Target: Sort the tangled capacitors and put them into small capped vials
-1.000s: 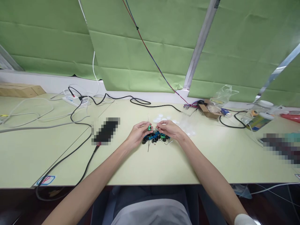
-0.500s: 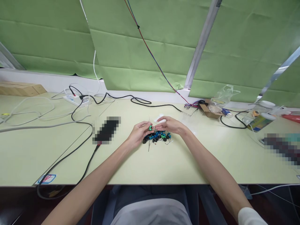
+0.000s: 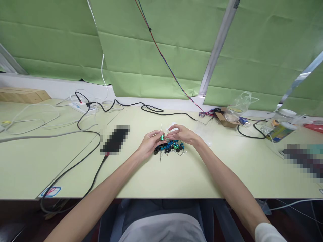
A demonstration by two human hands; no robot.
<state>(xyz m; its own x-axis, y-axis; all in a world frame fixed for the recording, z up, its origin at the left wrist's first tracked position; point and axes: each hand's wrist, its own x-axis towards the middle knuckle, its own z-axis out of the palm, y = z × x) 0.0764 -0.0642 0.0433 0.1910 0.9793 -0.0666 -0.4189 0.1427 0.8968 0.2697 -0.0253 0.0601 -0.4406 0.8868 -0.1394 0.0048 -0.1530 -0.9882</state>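
Showing between the left fingers [image 3: 156, 137], a small green part [image 3: 162, 138].

You have two hands here, one left hand [image 3: 147, 143] and one right hand [image 3: 184, 133]. Your left fingers hold one green piece [image 3: 162, 137]. There is one pile of little parts [image 3: 174, 147], too small and mixed up to count. You can also count one cardboard box [image 3: 228, 123], one see-through bag [image 3: 241, 103] at the box, one white power strip [image 3: 79, 107], one red thing [image 3: 314, 127], and two dark, blurry things, one on the left [image 3: 115, 139] and one on the right [image 3: 304, 160].
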